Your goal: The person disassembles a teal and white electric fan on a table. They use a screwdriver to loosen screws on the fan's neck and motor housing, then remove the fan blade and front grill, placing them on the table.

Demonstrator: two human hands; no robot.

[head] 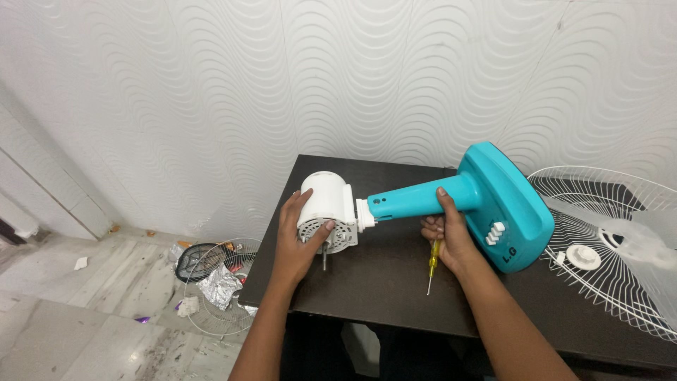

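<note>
One fan body lies across the dark table [395,282]: one white motor [326,209] toward the left edge, joined to one teal neck [416,200] that widens into one teal base [509,204] toward the right. One yellow screwdriver [433,262] points toward the near edge. One white wire guard [620,233] lies on the right end of the table with one white hub cap [583,257] on it. A second wire guard [222,289] sits on the floor beyond the left edge, among foil and scraps.

Left hand [300,236]: forearm rises from the near edge, palm against the motor's grille face, fingers curled over the housing, gripping it.

Right hand [451,233]: wrapped around the neck from below, index finger laid over the top. The screwdriver's handle is tucked in the same closed grip, its shaft clear of the hand.
</note>
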